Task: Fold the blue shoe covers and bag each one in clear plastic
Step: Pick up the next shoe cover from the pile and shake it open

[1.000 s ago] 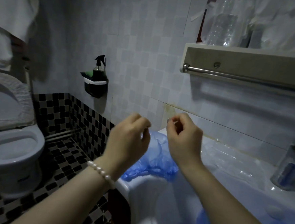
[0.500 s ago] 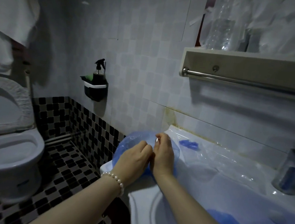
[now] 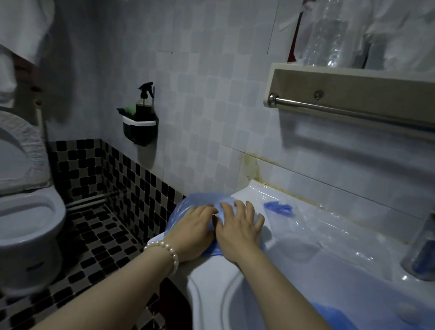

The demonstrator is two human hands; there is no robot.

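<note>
No readable text, label, brand, number or sign anywhere; spray bottle (image 3: pixel 143 106) left of the sink (image 3: pixel 333 273) too dim to check.

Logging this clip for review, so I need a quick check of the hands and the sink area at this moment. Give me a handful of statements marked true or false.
1. Both hands lie flat on the blue shoe cover at the left end of the sink counter. True: left hand, right hand, fingers spread.
2. The pearl bracelet is on the right wrist. False: it is on the left wrist.
3. A small folded blue piece lies on the counter to the right of the hands. True.
4. The toilet lid is down. False: it stands raised.
5. The spray bottle stands on the sink counter. False: it sits in a black wall holder.
</note>
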